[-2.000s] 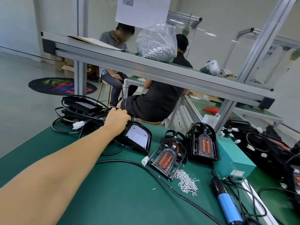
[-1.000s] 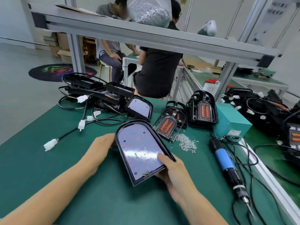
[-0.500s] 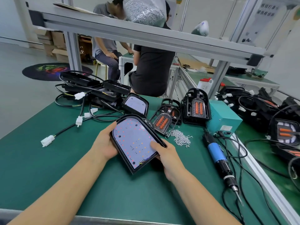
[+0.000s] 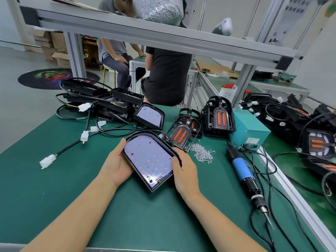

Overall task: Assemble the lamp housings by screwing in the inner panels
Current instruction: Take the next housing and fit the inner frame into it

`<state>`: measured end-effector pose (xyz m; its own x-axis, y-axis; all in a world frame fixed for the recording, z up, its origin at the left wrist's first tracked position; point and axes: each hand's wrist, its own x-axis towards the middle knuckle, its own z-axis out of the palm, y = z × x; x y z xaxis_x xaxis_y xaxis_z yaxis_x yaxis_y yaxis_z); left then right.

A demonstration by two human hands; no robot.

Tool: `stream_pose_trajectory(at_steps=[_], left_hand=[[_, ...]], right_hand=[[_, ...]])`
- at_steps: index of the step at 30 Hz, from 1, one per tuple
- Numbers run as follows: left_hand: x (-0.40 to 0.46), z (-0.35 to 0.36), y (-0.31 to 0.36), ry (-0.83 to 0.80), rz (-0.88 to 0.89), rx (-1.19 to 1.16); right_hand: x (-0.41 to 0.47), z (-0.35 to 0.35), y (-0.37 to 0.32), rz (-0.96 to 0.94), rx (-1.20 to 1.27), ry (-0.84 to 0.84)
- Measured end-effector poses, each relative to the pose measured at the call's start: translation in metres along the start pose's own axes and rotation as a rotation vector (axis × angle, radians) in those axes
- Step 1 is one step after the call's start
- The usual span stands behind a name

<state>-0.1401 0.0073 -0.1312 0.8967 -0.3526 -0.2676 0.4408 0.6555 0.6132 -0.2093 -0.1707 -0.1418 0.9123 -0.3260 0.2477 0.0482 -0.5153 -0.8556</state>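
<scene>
Head view: both forearms reach forward over the green counter [image 4: 54,188].
Lamp housing [image 4: 148,158]: tilted, between the 2 hands, above the counter.
Left hand [image 4: 116,166]: grasps its left edge.
Right hand [image 4: 185,171]: grasps its right edge.
Screws [image 4: 201,154]: loose pile just beside the right hand.

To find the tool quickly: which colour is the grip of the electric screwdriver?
Blue, on a black body. The electric screwdriver shows clearly in the head view.

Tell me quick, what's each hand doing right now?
Left hand: grips the lamp housing.
Right hand: grips the same housing.
</scene>
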Motion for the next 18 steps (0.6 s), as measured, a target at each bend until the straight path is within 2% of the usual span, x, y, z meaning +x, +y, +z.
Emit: stream_pose_trajectory(at_steps=[8, 15, 18], left_hand=[[0.005, -0.001, -0.001, 0.016, 0.011, 0.019], [0.008, -0.008, -0.004, -0.001, 0.065, -0.022], [0.01, -0.01, -0.004, -0.009, 0.063, -0.021]], right_hand=[[-0.002, 0.004, 0.0, -0.009, -0.044, 0.004], [0.011, -0.004, -0.001, -0.174, -0.337, -0.009], [0.034, -0.013, -0.008, -0.162, -0.345, 0.013]])
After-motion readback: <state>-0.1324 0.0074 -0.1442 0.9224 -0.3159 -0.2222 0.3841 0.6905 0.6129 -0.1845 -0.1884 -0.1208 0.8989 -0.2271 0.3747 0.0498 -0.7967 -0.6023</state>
